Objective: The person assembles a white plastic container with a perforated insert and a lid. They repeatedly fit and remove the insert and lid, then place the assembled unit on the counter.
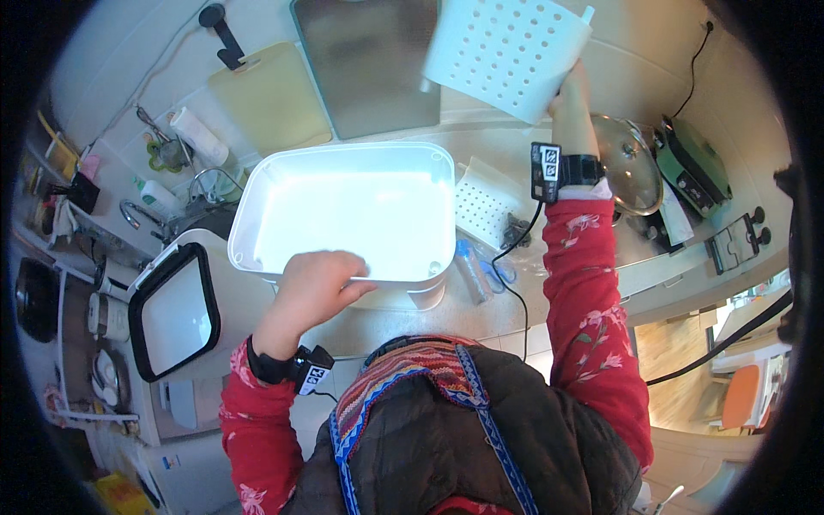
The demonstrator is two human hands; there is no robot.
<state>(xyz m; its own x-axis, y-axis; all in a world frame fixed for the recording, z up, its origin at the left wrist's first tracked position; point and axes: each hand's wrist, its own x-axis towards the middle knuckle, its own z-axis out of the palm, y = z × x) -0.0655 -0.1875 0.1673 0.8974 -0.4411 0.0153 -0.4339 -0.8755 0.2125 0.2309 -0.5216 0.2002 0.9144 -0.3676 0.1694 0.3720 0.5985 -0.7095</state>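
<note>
A deep white plastic bin (343, 206) stands on the counter in front of me, its inside showing bare. My left hand (316, 290) is closed over the near rim of the bin, its fingertips partly hidden. Raised toward the far right, a white perforated plastic panel (506, 56) with short corner pegs is tilted in the air. My right hand (572, 93) grips the panel at its lower right edge. A second perforated white piece (482, 204) lies on the counter just right of the bin, with small dark parts (517, 230) beside it.
Near the bin's right corner lies a clear package (472, 273) with blue parts. A glass-lidded pan (627, 163) and a green appliance (693, 167) occupy the right. Cutting boards (369, 69) lean on the wall. To the left are a faucet (142, 215) and a black-rimmed trash can (176, 313).
</note>
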